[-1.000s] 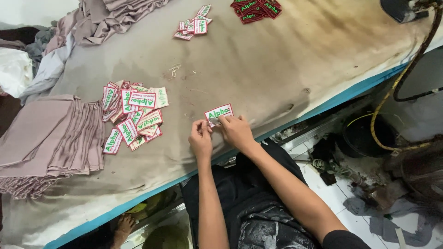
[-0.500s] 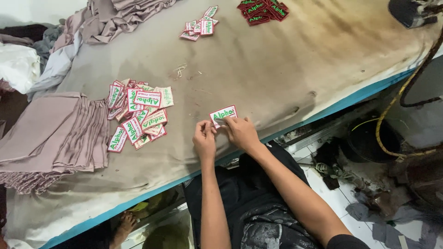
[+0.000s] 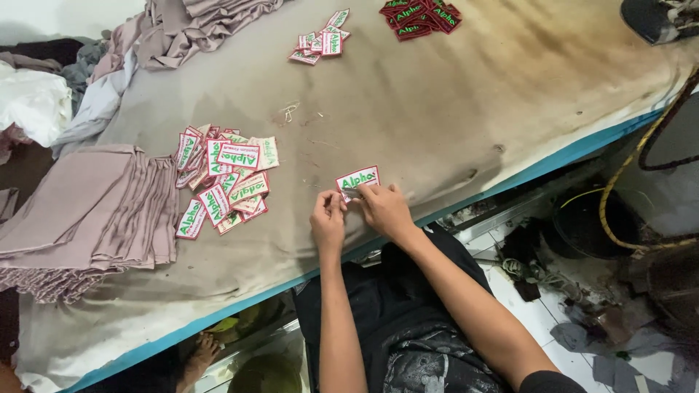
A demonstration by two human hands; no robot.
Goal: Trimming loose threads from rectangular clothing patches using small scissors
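Note:
A small white rectangular patch [image 3: 357,179] with a red border and green lettering lies near the front edge of the cloth-covered table [image 3: 437,109]. My left hand [image 3: 329,220] pinches its lower left edge. My right hand [image 3: 384,209] grips its lower right edge, fingers curled over it. To the left of my hands, a loose pile of several matching patches [image 3: 222,182] is spread out on the table.
A stack of folded mauve fabric pieces [image 3: 80,218] lies at the left. More patches [image 3: 320,40] and dark red patches [image 3: 419,16] sit at the far edge. Crumpled cloth [image 3: 189,25] is heaped at the back. Hoses [image 3: 626,175] and clutter lie on the floor to the right.
Both hands stay on the same patch, with only slight finger movement. The view has shifted a little.

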